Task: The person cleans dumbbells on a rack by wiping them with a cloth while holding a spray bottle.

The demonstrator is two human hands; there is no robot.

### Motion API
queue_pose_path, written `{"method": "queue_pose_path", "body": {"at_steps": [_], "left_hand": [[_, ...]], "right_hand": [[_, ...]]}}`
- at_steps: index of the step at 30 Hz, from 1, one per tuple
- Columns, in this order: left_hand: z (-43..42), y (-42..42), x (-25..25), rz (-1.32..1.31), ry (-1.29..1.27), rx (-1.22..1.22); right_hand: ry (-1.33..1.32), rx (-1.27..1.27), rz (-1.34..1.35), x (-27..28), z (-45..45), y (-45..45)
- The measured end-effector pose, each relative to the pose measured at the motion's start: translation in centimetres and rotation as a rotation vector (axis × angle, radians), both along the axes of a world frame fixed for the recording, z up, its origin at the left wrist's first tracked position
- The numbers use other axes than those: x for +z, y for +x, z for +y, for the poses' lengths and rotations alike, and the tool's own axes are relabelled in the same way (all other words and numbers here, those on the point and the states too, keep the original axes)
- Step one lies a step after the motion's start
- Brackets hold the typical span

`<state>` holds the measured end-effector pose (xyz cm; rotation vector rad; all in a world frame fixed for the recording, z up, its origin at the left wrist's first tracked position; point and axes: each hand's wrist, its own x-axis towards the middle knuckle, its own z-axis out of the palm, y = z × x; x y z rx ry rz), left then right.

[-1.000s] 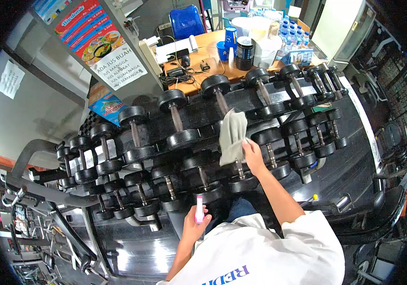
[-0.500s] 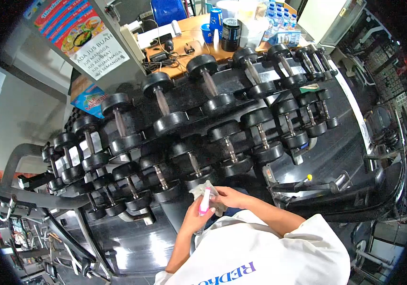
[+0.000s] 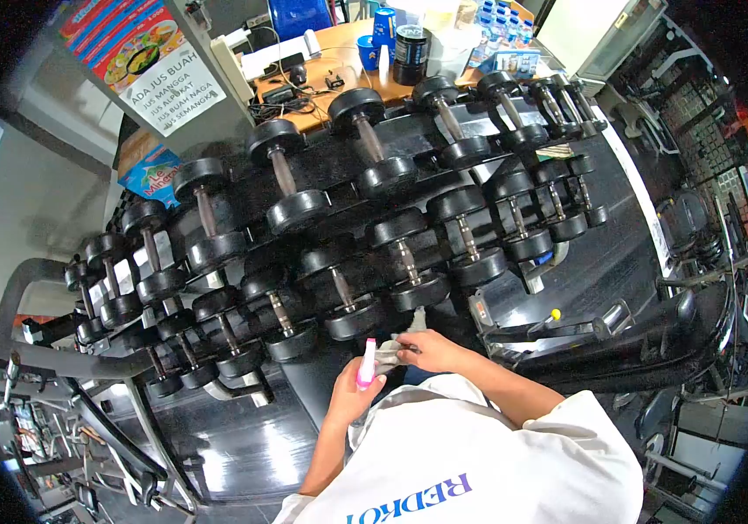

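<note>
Two rows of dumbbells (image 3: 281, 171) slope up from left to right across a black rack, one row above and behind the other. Before the lower row, close to the front of the white shirt (image 3: 453, 445), the person's hands are close together. The left hand (image 3: 353, 391) is closed around a small pink-and-white bottle (image 3: 367, 362), its pink tip pointing up toward the rack. The right hand (image 3: 433, 351) pinches a bunched grey cloth (image 3: 388, 353) beside the bottle; a pale flap of cloth sticks up past the fingers, near the lower heads of the row. Whether it touches a dumbbell cannot be told.

Behind the upper row, the near edge of a wooden desk (image 3: 339, 87) lies close to the dumbbell heads, leaving little room there. Blue cups (image 3: 384, 28), a black jar (image 3: 411, 54), cables (image 3: 273, 103) and water bottles (image 3: 505, 26) are on it. To the left, a thick curved grey bar (image 3: 20, 293) stands beside the rack's end. Open dark floor (image 3: 247, 454) spreads at the lower left, next to the left forearm. On the right, more floor (image 3: 606, 253) shows between the rack and a machine with a yellow knob (image 3: 556, 314).
</note>
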<state>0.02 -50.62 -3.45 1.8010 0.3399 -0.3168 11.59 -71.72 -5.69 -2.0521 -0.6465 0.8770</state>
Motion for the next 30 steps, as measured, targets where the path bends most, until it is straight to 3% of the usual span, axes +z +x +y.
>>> {"method": "queue_pose_path", "body": {"at_steps": [3, 5, 6, 10, 11, 13, 14, 15, 17, 19, 23, 27, 29, 30], "left_hand": [[-0.5, 0.6, -0.1, -0.033, 0.068, -0.047], [-1.0, 1.1, -0.5, -0.027, 0.042, -0.037], [-1.3, 1.4, -0.3, -0.025, 0.018, -0.012], [-2.3, 3.6, 0.7, -0.102, -0.062, -0.104], [-2.7, 4.0, 0.8, -0.101, -0.064, -0.119], [-3.7, 5.9, 2.0, -0.122, 0.067, -0.319], [-4.6, 6.7, 2.8, -0.125, 0.006, -0.381], [-5.8, 7.5, 4.1, -0.114, 0.029, -0.472], [-8.2, 8.0, 4.7, -0.206, 0.106, -0.611], [-10.3, 8.5, 4.9, -0.187, 0.091, -0.744], [-12.1, 9.0, 4.9, -0.213, 0.050, -0.728], [-11.3, 9.7, 4.5, -0.162, 0.005, -0.693], [-11.1, 9.9, 4.4, -0.139, -0.075, -0.651], [-11.0, 10.0, 4.5, -0.134, -0.055, -0.648]], "right_hand": [[0.034, -0.026, 0.003, -0.5, -1.1, 0.3], [0.214, -0.173, -0.054, -1.1, -2.1, 0.2], [0.132, -0.284, 0.182, -0.1, -2.4, 0.2], [0.049, -0.164, 0.283, -4.1, -5.1, -1.7], [0.051, -0.140, 0.425, -5.5, -5.5, -2.5], [0.037, -0.331, 0.746, -4.9, -5.0, -3.4], [0.055, -0.367, 0.879, -6.1, -5.1, -3.6], [0.184, -0.411, 1.016, -7.5, -5.3, -3.4], [0.701, -0.592, 1.113, -8.8, -4.7, -2.7], [0.951, -0.851, 1.254, -7.4, -4.5, -1.3], [1.137, -0.817, 1.083, -6.8, -4.2, 3.4], [1.119, -0.732, 0.770, -7.9, -4.0, 6.3], [0.994, -0.631, 0.517, -9.4, -4.3, 6.5], [0.593, -0.323, 0.196, -8.0, -5.1, 7.4]]}}
